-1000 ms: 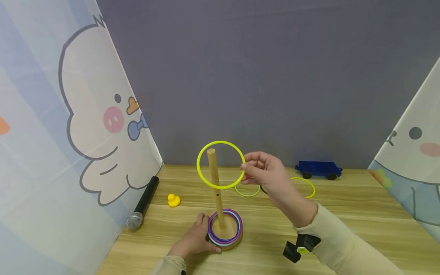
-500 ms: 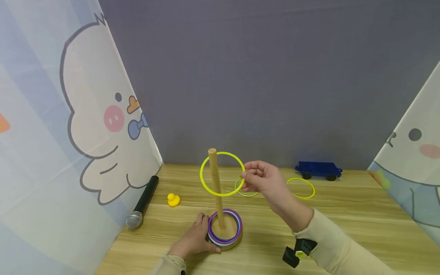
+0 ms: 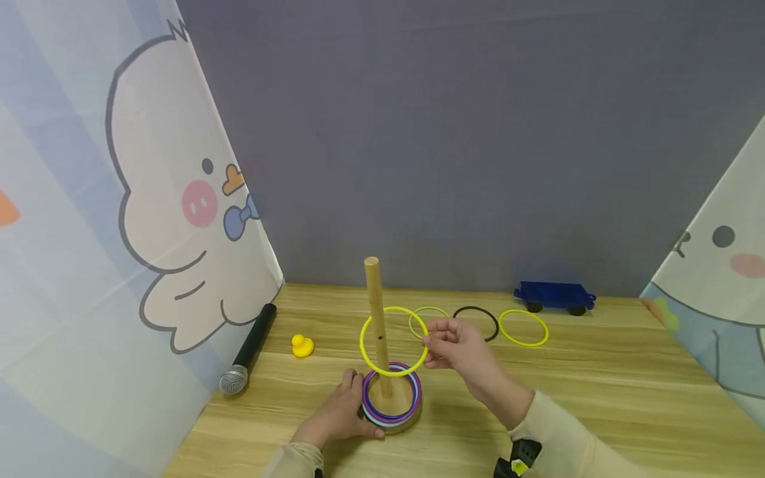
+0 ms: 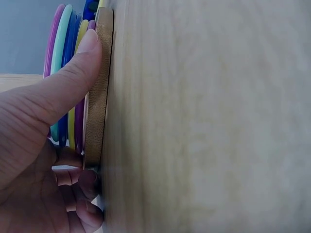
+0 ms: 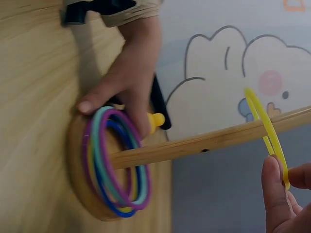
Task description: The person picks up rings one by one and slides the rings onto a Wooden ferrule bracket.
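A ring toss stand has an upright wooden post (image 3: 374,299) on a round wooden base (image 4: 98,102). Several plastic rings (image 5: 101,145), purple, mint, blue and yellow, lie stacked on the base around the post. My left hand (image 3: 337,415) grips the base from the left; in the left wrist view its thumb lies along the base's edge, with the other fingers curled at the far side. My right hand (image 3: 457,348) pinches a yellow ring (image 3: 361,342) between thumb and fingers. That ring encircles the post partway down, tilted, above the stack.
A yellow toy duck (image 3: 303,346) and a black microphone (image 3: 254,345) lie to the left. Behind my right hand are a green ring (image 3: 433,308), a black ring (image 3: 497,325) and another yellow ring (image 3: 546,332). A blue toy wagon (image 3: 554,295) stands near the grey backdrop (image 3: 466,166).
My right hand has lowered the yellow ring from around the post's top to partway down it. The black ring behind has come into fuller view. My left hand has stayed in place.
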A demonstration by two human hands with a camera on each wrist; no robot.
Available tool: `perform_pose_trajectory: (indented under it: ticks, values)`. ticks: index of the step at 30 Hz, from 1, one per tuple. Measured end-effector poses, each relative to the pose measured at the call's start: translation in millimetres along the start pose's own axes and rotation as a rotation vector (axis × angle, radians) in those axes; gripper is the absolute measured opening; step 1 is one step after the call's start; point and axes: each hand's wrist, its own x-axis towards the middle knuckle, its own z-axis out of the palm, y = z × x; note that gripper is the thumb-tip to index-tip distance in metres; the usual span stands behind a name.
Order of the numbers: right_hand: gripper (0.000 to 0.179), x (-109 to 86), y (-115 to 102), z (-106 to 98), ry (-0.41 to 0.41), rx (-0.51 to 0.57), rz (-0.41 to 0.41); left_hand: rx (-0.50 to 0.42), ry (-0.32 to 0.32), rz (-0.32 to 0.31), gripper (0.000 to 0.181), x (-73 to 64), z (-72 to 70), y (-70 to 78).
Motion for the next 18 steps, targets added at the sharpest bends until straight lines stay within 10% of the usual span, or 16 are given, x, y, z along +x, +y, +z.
perform_pose_trajectory:
  ticks: [18]
  values:
    - [0.031, 6.8, 95.8, -0.8, -0.003, -0.059, 0.108, 0.044, 0.044, 0.033, 0.104, -0.6, 1.8, -0.1]
